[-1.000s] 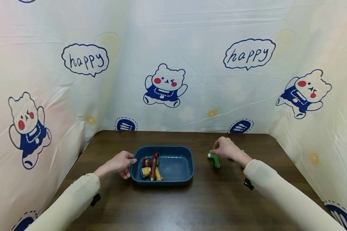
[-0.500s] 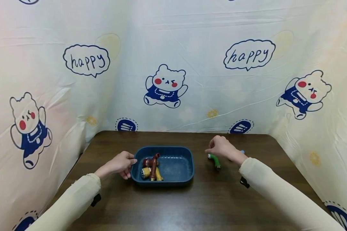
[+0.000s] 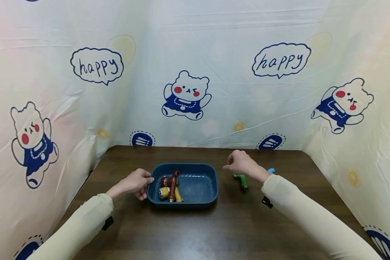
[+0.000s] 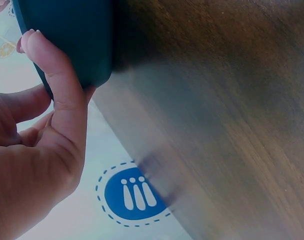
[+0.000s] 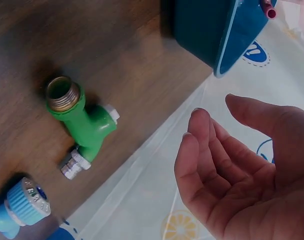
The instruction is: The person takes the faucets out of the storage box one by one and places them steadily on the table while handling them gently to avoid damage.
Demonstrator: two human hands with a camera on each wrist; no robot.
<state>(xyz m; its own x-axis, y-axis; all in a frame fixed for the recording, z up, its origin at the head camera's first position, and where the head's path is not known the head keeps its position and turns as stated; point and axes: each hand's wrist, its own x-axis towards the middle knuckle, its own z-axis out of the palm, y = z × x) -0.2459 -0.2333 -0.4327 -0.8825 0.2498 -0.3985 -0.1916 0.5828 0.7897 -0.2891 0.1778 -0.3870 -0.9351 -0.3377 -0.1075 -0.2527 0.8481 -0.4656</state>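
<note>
My left hand [image 3: 134, 184] holds the left end of a dark blue tray [image 3: 196, 186], thumb at the rim and fingers against the outer wall. In the left wrist view that hand [image 4: 59, 117] pinches the tray wall [image 4: 89, 40]. Inside the tray lie a brown tap-like fitting [image 3: 173, 187] and yellow pieces [image 3: 164, 193]. My right hand [image 3: 243, 164], fingers loosely bent and holding nothing, hovers between the tray and a green fitting [image 3: 243, 182]. The right wrist view shows that green fitting [image 5: 87, 125] lying on the table, with a threaded brass end.
A blue fitting [image 5: 27, 202] with a ribbed cap lies on the table [image 3: 182, 231], partly behind the right forearm in the head view. A printed cloth [image 3: 227, 90] hangs behind and at both sides of the table.
My right hand has moved left, past the green fitting and towards the tray, holding nothing. More of the blue fitting shows behind the forearm. The left hand and tray stay in place.
</note>
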